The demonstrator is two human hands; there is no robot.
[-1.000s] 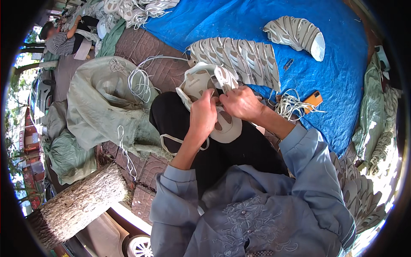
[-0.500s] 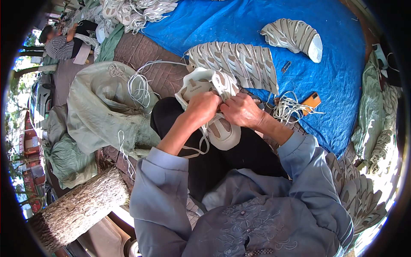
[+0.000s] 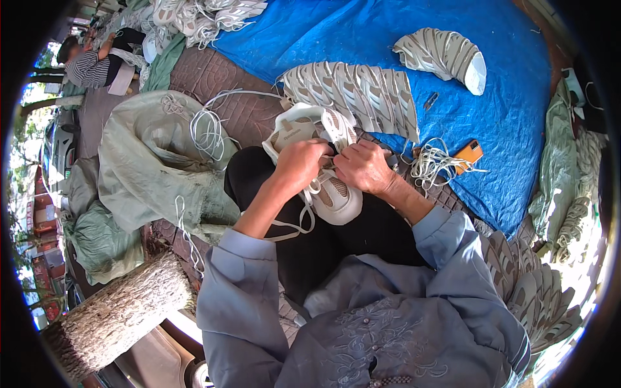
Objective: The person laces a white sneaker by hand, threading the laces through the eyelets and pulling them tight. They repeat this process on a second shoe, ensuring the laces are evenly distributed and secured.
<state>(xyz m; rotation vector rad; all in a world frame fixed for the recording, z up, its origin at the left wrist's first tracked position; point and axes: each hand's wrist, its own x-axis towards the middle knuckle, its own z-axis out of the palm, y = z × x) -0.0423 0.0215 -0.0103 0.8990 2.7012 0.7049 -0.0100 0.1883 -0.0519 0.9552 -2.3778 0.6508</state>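
Head view, centre of frame: a cream shoe [image 3: 321,169] rests on the person's lap. The left hand [image 3: 301,163] curls closed over its top; the right hand [image 3: 364,167] pinches the white lace [image 3: 299,220] at the eyelets. The lace's loose loop hanging lower left could snag and pull out.

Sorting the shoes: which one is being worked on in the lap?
The cream shoe held by both hands, left hand and right hand; the others lie on the blue sheet.
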